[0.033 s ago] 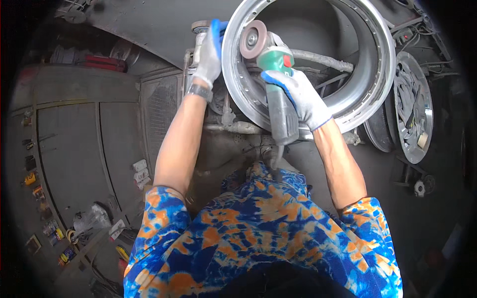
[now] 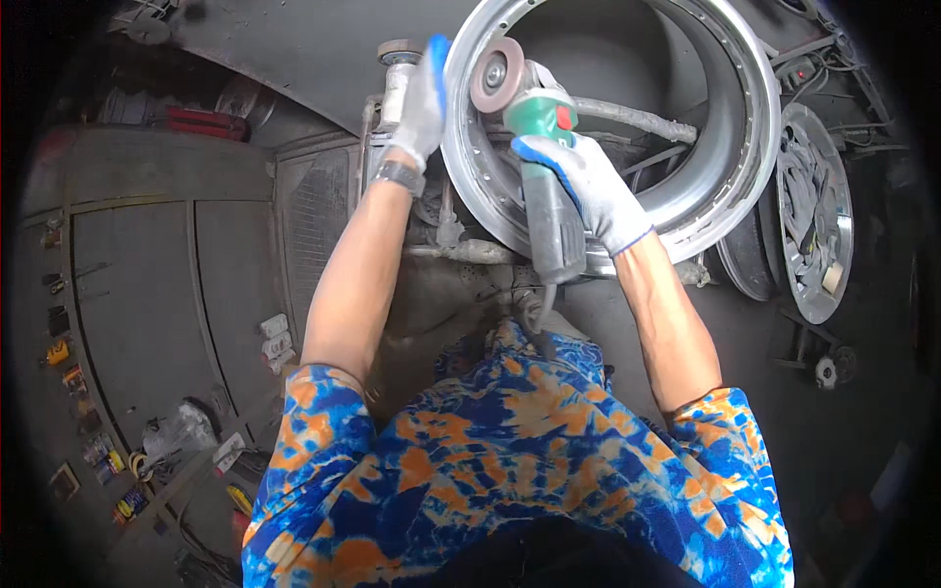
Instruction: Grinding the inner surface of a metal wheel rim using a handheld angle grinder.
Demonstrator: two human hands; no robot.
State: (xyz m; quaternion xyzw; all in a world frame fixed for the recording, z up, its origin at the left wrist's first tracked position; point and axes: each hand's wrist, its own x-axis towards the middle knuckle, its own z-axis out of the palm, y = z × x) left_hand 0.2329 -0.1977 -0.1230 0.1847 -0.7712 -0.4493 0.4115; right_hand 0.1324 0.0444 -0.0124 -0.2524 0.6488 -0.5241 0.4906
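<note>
Over a dusty grey floor (image 2: 745, 343) in a dim workshop, a pipe frame (image 2: 480, 252) stands beneath the wheel rim (image 2: 760, 127), one bar showing through its opening. Dark panels (image 2: 132, 323) fill the left side; at right, a metal dish (image 2: 817, 314) holds grey cloth (image 2: 812, 196). The gloved right hand (image 2: 593, 186) wraps its fingers round the green-and-grey angle grinder (image 2: 557, 225), which hides the rim's lower left. The left hand (image 2: 421, 108) is beside the rim's left edge; I cannot tell whether its fingers grip.
</note>
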